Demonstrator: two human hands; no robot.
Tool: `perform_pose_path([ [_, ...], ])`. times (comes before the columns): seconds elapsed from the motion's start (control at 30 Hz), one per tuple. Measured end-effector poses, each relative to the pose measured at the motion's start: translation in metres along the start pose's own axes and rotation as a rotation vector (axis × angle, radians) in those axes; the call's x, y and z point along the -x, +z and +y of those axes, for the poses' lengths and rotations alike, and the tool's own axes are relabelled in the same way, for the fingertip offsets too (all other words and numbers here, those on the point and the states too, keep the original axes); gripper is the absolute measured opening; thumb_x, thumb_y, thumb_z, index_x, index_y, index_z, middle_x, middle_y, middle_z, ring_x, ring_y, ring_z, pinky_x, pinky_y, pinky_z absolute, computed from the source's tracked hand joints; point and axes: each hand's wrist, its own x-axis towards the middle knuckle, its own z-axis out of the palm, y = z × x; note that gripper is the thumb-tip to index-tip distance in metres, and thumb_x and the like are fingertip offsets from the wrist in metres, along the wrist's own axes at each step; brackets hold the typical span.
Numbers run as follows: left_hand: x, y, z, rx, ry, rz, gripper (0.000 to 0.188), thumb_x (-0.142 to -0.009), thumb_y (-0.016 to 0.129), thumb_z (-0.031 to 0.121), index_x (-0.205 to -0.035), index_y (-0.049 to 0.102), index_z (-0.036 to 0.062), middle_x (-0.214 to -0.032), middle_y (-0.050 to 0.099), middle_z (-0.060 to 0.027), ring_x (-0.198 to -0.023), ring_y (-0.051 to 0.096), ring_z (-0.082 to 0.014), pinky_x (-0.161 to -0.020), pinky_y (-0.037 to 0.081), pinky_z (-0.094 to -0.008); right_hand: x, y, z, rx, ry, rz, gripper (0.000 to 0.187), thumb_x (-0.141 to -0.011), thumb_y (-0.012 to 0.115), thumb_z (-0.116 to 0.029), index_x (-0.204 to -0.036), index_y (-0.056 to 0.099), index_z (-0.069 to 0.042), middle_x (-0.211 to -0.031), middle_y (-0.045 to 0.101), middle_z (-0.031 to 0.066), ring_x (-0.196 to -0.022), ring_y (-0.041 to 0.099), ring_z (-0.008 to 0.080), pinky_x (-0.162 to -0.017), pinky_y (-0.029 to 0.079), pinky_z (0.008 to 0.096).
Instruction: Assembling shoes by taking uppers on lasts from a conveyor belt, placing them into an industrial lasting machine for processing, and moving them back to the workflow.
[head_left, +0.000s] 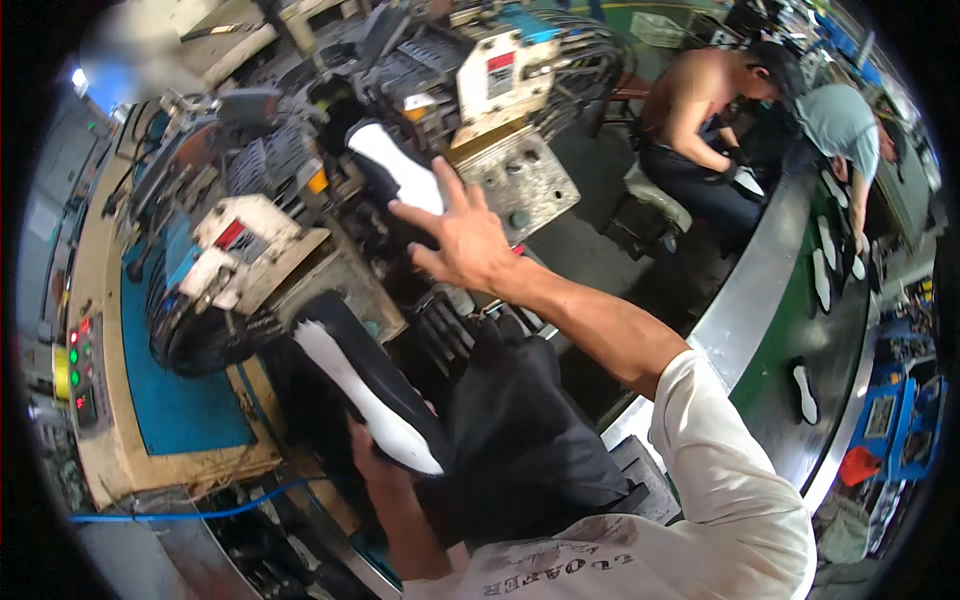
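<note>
My left hand (pixel 373 452), low in the middle of the head view, grips a black shoe upper (pixel 370 345) with a long white sole-shaped insole (pixel 365 400) facing up. Most of those fingers are hidden behind the shoe. Farther ahead, a second black shoe upper with a white insole (pixel 392 160) sits bottom up in the machine (pixel 345 110). Over its near end my right hand (pixel 465 235) reaches with fingers spread, nothing gripped. Whether its fingertips touch that shoe I cannot tell.
Metal plates (pixel 520 185) and cream machine blocks (pixel 505 85) flank the shoe in the machine. A control panel (pixel 85 365) stands far left. On the right, a green conveyor (pixel 775 375) with a metal edge carries several shoes. Two people work beside it, one seated (pixel 690 130).
</note>
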Motion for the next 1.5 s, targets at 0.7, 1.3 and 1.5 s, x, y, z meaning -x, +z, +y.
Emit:
perform_pose_path([
  [0.7, 0.087, -0.099, -0.124, -0.523, -0.173, 0.365, 0.077, -0.105, 0.061, 0.020, -0.172, 0.025, 0.0085, -0.159, 0.046, -0.0145, -0.136, 0.051, -0.0228, -0.119, 0.037, -0.0337, 0.074, 0.175, 0.088, -0.646, 0.495, -0.263, 0.065, -0.088, 0.082, -0.022, -0.143, 0.057, 0.003, -0.138, 0.068, 0.0225, -0.132, 0.064, 0.0314, -0.111, 0.049, 0.0416],
  [1.3, 0.086, -0.077, -0.131, -0.396, -0.056, 0.355, 0.072, -0.109, 0.058, 0.021, -0.171, 0.024, 0.0062, -0.164, 0.043, -0.0142, -0.144, 0.046, -0.0253, -0.122, 0.035, -0.0385, 0.055, 0.183, 0.073, -0.597, 0.530, -0.209, 0.062, -0.086, 0.080, -0.031, -0.135, 0.062, 0.003, -0.126, 0.072, 0.0299, -0.123, 0.069, 0.0423, -0.105, 0.054, 0.0474],
  [1.5, 0.087, -0.084, -0.142, -0.357, -0.091, 0.461, 0.071, -0.109, 0.057, 0.023, -0.171, 0.025, 0.0081, -0.165, 0.041, -0.0142, -0.144, 0.047, -0.0255, -0.121, 0.036, -0.0396, 0.065, 0.183, 0.092, -0.480, 0.560, -0.218, 0.050, -0.083, 0.086, -0.027, -0.120, 0.074, 0.004, -0.105, 0.081, 0.0197, -0.103, 0.078, 0.0309, -0.095, 0.059, 0.0410],
])
